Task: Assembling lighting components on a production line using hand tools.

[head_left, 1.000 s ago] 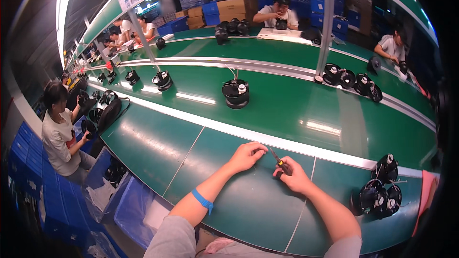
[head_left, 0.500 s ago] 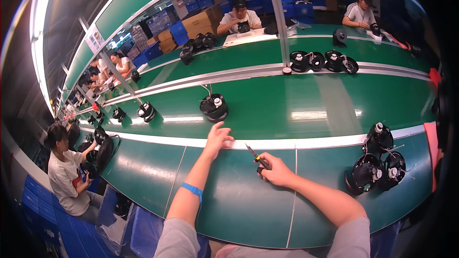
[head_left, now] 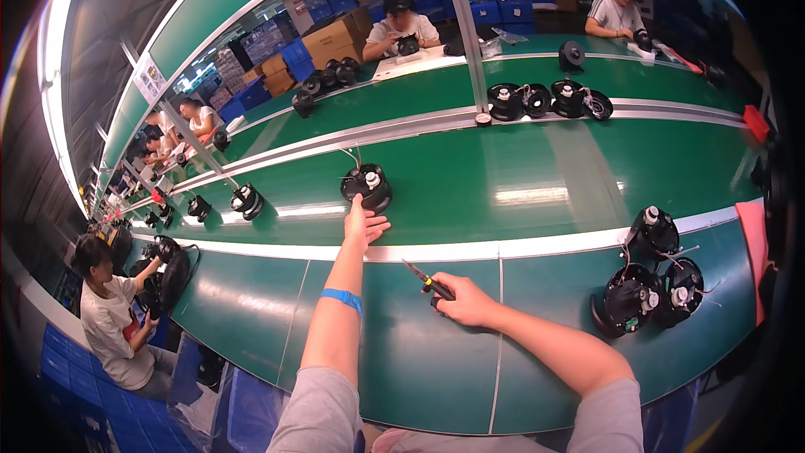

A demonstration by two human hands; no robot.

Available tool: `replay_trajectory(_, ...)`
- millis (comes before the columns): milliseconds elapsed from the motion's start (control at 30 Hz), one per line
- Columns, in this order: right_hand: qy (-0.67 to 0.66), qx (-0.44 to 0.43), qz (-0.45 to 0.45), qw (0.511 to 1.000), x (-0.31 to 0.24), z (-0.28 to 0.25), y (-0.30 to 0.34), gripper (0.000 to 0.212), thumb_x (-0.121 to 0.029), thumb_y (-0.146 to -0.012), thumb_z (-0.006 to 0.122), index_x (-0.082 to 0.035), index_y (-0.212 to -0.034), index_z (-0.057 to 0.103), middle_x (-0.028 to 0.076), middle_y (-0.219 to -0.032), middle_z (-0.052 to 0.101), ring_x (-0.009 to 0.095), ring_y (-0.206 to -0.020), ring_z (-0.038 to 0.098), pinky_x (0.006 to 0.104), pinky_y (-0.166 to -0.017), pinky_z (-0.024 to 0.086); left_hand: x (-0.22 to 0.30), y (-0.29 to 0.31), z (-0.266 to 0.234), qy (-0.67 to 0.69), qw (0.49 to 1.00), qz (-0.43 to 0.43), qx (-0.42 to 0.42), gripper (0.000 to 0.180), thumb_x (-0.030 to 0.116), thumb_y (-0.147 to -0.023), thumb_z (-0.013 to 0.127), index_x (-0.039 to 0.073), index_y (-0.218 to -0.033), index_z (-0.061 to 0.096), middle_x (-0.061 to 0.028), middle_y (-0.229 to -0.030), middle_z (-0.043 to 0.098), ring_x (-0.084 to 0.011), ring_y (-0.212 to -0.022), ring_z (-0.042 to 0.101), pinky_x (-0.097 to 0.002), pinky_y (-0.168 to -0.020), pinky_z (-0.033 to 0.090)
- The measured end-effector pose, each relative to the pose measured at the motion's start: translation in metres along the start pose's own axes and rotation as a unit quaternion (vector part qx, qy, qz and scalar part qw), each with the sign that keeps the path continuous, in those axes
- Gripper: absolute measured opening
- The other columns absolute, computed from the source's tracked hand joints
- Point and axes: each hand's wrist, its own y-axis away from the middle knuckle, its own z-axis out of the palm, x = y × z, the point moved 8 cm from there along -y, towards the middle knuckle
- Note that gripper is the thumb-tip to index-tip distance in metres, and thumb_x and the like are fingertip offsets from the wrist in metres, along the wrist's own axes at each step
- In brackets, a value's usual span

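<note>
My left hand [head_left: 362, 225] reaches over the edge of the green conveyor belt, fingers spread. Its fingertips overlap the near side of a round black housing [head_left: 379, 193] that has a white part inside and wires sticking up. Whether they touch it I cannot tell. Above the green worktop, my right hand [head_left: 465, 302] is closed around slim pointed pliers [head_left: 438, 287] with black and yellow handles, the tip directed up and left. Three similar black housings [head_left: 627, 300] with white parts and loose wires stand grouped at the right of the worktop.
A pale rail [head_left: 436, 252] divides the worktop from the belt. More black housings [head_left: 246, 200] stand along the belt to the left. A metal post [head_left: 463, 33] rises beyond it. At the left a seated person [head_left: 113, 310] handles black parts; others sit across the line.
My left hand has moved forward to the housing on the belt, its fingers spreading. My right hand still holds the pliers. The whole view has shifted slightly.
</note>
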Motion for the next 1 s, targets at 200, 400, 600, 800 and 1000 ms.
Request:
replay_trajectory(200,0.013,0.008,-0.017,1.000,-0.001,-0.002,-0.005,0.030,-0.008,-0.080,0.057,-0.006,-0.110,0.059,0.007,-0.072,0.058,0.016,-0.067,0.053,0.0328,-0.064,0.044,0.003,0.004,0.008,-0.020,0.997,0.068,-0.013,0.066,0.058,-0.097,0.038,-0.001,-0.125,0.049,-0.0194,-0.105,0.070,-0.0247,-0.082,0.073,-0.0263,-0.056,0.046)
replay_trajectory(400,-0.042,0.004,-0.020,0.999,0.003,-0.003,-0.005,0.032,-0.008,-0.080,0.057,-0.006,-0.112,0.059,0.005,-0.074,0.058,0.013,-0.066,0.053,0.0316,-0.061,0.044,0.007,0.015,0.000,0.005,0.973,0.226,0.048,0.037,0.031,-0.100,0.043,-0.002,-0.111,0.057,-0.0130,-0.091,0.072,-0.0191,-0.069,0.071,-0.0263,-0.053,0.047)
replay_trajectory(600,-0.200,0.047,-0.009,0.979,0.012,-0.026,-0.015,0.030,-0.014,-0.088,0.066,-0.007,-0.115,0.056,-0.001,-0.073,0.054,0.007,-0.057,0.050,0.0234,-0.050,0.040,-0.009,0.043,-0.009,0.033,0.968,0.250,0.004,0.031,0.023,-0.102,0.043,-0.003,-0.101,0.061,-0.0124,-0.081,0.068,-0.0218,-0.059,0.067,-0.0270,-0.049,0.049)
replay_trajectory(800,-0.254,0.141,-0.018,0.957,0.021,-0.057,-0.016,0.025,-0.018,-0.091,0.060,-0.007,-0.113,0.053,0.000,-0.066,0.051,0.009,-0.054,0.047,0.0246,-0.048,0.037,-0.011,0.139,0.001,-0.061,0.978,0.177,-0.097,0.028,0.016,-0.098,0.044,-0.002,-0.116,0.057,-0.0165,-0.083,0.070,-0.0221,-0.060,0.070,-0.0262,-0.048,0.053)
replay_trajectory(1000,-0.238,0.177,-0.025,0.955,0.020,-0.059,-0.022,0.025,-0.016,-0.090,0.058,-0.008,-0.114,0.055,-0.001,-0.068,0.052,0.008,-0.054,0.047,0.0242,-0.048,0.036,-0.040,0.198,0.009,-0.064,0.981,0.092,-0.161,0.041,0.013,-0.094,0.050,-0.002,-0.133,0.051,-0.0201,-0.071,0.068,-0.0218,-0.054,0.068,-0.0256,-0.044,0.053)
